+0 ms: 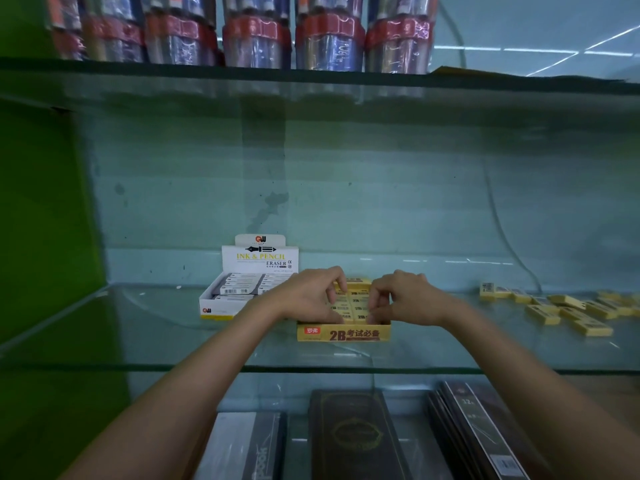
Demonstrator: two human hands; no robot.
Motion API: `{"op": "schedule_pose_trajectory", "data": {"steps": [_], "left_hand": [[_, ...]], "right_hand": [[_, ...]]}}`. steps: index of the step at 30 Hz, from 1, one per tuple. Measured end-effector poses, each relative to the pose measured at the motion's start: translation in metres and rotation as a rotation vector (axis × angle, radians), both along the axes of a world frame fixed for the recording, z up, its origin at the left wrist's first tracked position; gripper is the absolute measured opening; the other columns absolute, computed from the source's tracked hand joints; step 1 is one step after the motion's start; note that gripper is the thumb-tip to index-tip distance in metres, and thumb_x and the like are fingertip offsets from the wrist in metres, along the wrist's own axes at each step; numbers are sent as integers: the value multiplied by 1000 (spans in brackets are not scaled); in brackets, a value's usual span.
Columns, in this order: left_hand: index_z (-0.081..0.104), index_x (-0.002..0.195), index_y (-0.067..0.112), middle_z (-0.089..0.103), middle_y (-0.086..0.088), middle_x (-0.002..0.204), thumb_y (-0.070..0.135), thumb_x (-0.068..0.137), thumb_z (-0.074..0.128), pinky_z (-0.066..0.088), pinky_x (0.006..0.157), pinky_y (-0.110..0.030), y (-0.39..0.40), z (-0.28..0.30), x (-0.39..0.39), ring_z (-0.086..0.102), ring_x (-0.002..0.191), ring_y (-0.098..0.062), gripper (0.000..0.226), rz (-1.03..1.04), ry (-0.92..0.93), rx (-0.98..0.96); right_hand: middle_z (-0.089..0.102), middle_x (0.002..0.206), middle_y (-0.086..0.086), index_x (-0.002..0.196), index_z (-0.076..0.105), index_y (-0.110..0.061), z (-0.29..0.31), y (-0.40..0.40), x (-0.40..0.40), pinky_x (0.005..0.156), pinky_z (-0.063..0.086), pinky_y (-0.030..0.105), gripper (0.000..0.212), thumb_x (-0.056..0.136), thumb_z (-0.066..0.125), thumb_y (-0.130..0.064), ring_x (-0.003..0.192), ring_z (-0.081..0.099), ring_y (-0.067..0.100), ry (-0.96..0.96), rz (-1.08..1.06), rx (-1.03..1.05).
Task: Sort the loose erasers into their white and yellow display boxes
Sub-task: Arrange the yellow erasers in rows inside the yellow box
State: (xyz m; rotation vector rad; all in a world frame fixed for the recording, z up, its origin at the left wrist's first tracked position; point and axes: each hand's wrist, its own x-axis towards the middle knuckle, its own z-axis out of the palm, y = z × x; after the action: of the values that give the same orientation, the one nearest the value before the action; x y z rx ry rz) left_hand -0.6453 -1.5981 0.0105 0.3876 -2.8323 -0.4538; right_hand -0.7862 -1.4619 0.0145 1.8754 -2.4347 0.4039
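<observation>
While both hands work, two display boxes sit on the glass shelf (138, 327).
Left hand (308, 299) and right hand (401, 299) reach curled fingers into the yellow box (343, 335), pinching erasers there; white box (239, 296) alongside; loose yellow erasers (568, 308) lie well right, too blurred to count.

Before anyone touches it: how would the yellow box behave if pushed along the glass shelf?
The yellow box would probably slide easily on smooth glass. Low and wide, it seems unlikely to tip. Thin card walls may flex.
</observation>
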Motion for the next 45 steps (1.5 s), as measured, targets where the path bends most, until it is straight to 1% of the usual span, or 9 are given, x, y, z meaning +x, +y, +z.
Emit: {"op": "schedule_pose_trajectory", "data": {"steps": [5, 9, 18, 23, 26, 30, 38, 41, 45], "left_hand": [[51, 94, 27, 53, 14, 80, 27, 74, 74, 47, 83, -35, 20, 10, -21, 52, 79, -12, 30, -45, 83, 85], [53, 93, 24, 54, 12, 79, 28, 74, 72, 45, 81, -34, 42, 12, -52, 52, 78, -11, 26, -90, 93, 59], [56, 106, 13, 59, -1, 98, 12, 82, 60, 39, 65, -23, 94, 13, -140, 49, 83, -14, 24, -220, 50, 37], [51, 120, 9, 47, -9, 126, 9, 85, 55, 37, 86, -22, 113, 6, -192, 51, 111, -22, 35, -230, 62, 0], [39, 135, 6, 35, -9, 143, 9, 89, 51, 28, 102, -21, 121, -1, -216, 38, 131, -22, 48, -217, 64, 16], [22, 145, 3, 15, -13, 155, 5, 92, 43, 12, 112, -22, 129, -12, -237, 18, 143, -23, 57, -223, -105, -74], [52, 120, 3, 45, -18, 123, 8, 90, 44, 39, 95, -35, 122, -8, -224, 47, 115, -33, 31, -237, -175, -237], [42, 129, 7, 44, -15, 122, 15, 86, 52, 42, 97, -38, 112, -5, -205, 47, 115, -30, 44, -245, -147, -209], [31, 134, 11, 46, -10, 122, 12, 81, 59, 37, 87, -24, 90, 3, -170, 45, 114, -23, 60, -235, -4, -85]], "right_hand": [[54, 73, -10, 84, 63, -20, 1, 14, -4, 64, 36, 17, 4, 82, 65, -23, 67, 48, 3, -161, 23, -203], [61, 82, -1, 91, 65, -10, -2, 30, -18, 65, 40, 17, 12, 82, 64, -18, 75, 53, 12, -186, -57, -253], [62, 82, -1, 83, 61, -18, -11, 92, -80, 69, 41, 22, 3, 82, 63, -15, 78, 55, 13, -235, -326, -334], [64, 97, 7, 97, 67, -12, -14, 115, -122, 73, 38, 22, 19, 81, 57, -9, 94, 57, 22, -146, -576, -309], [63, 113, 6, 101, 67, -20, -15, 121, -134, 91, 45, 35, 25, 81, 53, -16, 110, 54, 26, -112, -735, -307], [48, 125, 8, 114, 59, -22, -26, 117, -137, 101, 35, 43, 32, 83, 49, -21, 121, 42, 32, -58, -864, -136], [48, 120, 11, 116, 59, -17, -32, 113, -136, 92, 38, 26, 30, 87, 51, -13, 109, 53, 26, -96, -629, -171], [49, 117, 11, 117, 57, -14, -32, 105, -126, 84, 38, 23, 37, 81, 58, -7, 103, 55, 24, -177, -531, -233], [47, 108, 4, 115, 57, -13, -32, 84, -108, 75, 36, 16, 37, 80, 59, -2, 89, 52, 13, -242, -422, -381]]}}
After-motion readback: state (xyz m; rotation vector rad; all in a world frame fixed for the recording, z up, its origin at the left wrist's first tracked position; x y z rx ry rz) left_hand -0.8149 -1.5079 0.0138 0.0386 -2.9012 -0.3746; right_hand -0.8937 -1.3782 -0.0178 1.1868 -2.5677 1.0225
